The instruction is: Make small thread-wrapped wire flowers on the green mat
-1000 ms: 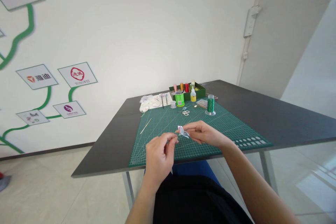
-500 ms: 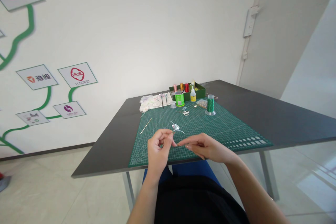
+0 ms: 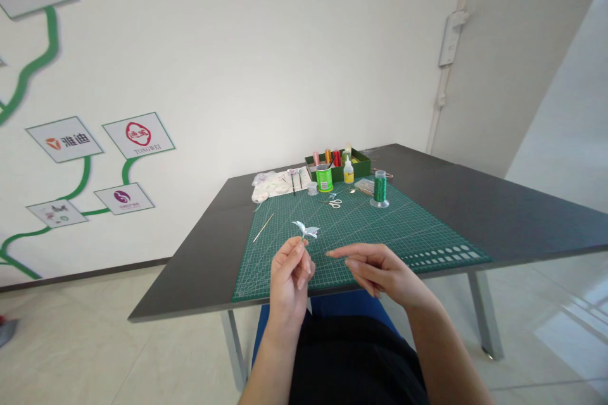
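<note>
In the head view my left hand (image 3: 291, 269) is closed, pinching the base of a small pale white-blue artificial flower (image 3: 308, 229) between thumb and fingertips. The flower's thin petals spread above the fingers. To its right, a short gap away, hovers my right hand (image 3: 375, 266). Its forefinger points out to the left while the thumb presses against the other curled fingers; anything held there is too fine to make out. Both hands are above the near part of the green cutting mat (image 3: 304, 209).
On the mat lie white-handled scissors (image 3: 335, 204) and a thin stick (image 3: 263, 228). A green thread spool (image 3: 380, 187), a glue bottle (image 3: 349, 172) and a green can (image 3: 325, 178) stand farther back. Behind them is a green box (image 3: 363, 164) of spools, beside a white cloth (image 3: 270, 188).
My left hand has turned and shifted slightly left, swinging the flower up and left. My right hand has moved away from it, so the fingertips are farther apart.
</note>
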The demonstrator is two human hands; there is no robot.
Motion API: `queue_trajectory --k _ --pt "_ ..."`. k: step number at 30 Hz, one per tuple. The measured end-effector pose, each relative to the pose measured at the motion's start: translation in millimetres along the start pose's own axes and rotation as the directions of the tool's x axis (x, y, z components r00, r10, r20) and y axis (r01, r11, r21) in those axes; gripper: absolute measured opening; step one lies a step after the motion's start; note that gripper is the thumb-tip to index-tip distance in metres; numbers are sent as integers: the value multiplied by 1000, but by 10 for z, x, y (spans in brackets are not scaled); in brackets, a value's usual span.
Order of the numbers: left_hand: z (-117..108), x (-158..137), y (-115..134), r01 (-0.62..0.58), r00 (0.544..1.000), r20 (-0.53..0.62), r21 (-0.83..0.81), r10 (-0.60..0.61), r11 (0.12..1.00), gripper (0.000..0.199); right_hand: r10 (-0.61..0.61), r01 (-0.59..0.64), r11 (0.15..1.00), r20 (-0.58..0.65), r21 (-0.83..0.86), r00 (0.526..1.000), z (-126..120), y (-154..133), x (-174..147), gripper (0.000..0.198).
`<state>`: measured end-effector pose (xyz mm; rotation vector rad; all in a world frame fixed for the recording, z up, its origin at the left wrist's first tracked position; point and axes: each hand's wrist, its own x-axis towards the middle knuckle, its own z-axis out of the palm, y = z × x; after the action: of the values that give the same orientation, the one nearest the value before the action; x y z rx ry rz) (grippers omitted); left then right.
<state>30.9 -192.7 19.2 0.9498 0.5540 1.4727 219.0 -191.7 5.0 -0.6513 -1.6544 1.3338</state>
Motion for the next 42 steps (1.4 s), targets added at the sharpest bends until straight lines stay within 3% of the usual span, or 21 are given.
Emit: queue_trajectory --k 3,6,8,10,11,14,15,17,19,21,23,26,31,34,37,42 --pt "11 -27 16 -10 1000 2 -31 10 999 21 -19 34 987 -93 156 996 6 87 16 44" --pt "8 -50 23 -29 1000 -4 -34 29 999 21 52 -23 987 -175 162 983 -27 137 39 50" --pt "-4 -61 21 -55 998 -21 -15 54 998 20 103 -95 994 -249 43 963 -71 148 46 56" --pt "-16 -72 20 -88 995 -51 30 90 996 21 91 -182 961 -379 -209 921 -107 136 24 55" --pt "-19 -79 23 -103 992 -66 61 107 993 22 40 -232 899 -460 -370 887 -112 119 -1 51" --pt "-14 -110 37 -131 984 -97 157 148 979 25 -206 -385 587 -592 -712 780 -50 8 -114 40" --pt "-8 -124 41 -137 983 -98 184 156 973 25 -266 -390 522 -579 -759 771 -5 -44 -152 39" --pt "6 -155 44 -148 981 -88 239 173 960 25 -322 -350 486 -536 -801 780 112 -156 -205 36" --pt "19 -185 38 -159 979 -73 295 188 942 24 -322 -266 552 -496 -790 806 247 -251 -211 35" --pt "27 -214 28 -169 977 -62 357 204 919 23 -282 -128 685 -423 -718 861 380 -306 -169 36" --pt "33 -241 24 -191 971 -47 427 233 884 22 -207 -1 828 -308 -560 929 499 -315 -95 39" --pt "45 -283 51 -252 954 5 548 299 797 19 -131 77 968 -218 -240 967 630 -260 24 39" --pt "112 -355 150 -348 911 94 698 401 626 13 -56 106 984 -314 144 948 728 -118 122 37" --pt "145 -394 181 -383 885 130 748 447 542 11 9 82 951 -291 298 957 746 -63 123 38" --pt "145 -417 184 -377 876 123 776 466 505 11 32 63 933 -256 354 966 750 -51 113 40" --pt "105 -381 159 -344 894 83 757 440 556 14 78 14 955 -298 295 951 762 -103 98 45"
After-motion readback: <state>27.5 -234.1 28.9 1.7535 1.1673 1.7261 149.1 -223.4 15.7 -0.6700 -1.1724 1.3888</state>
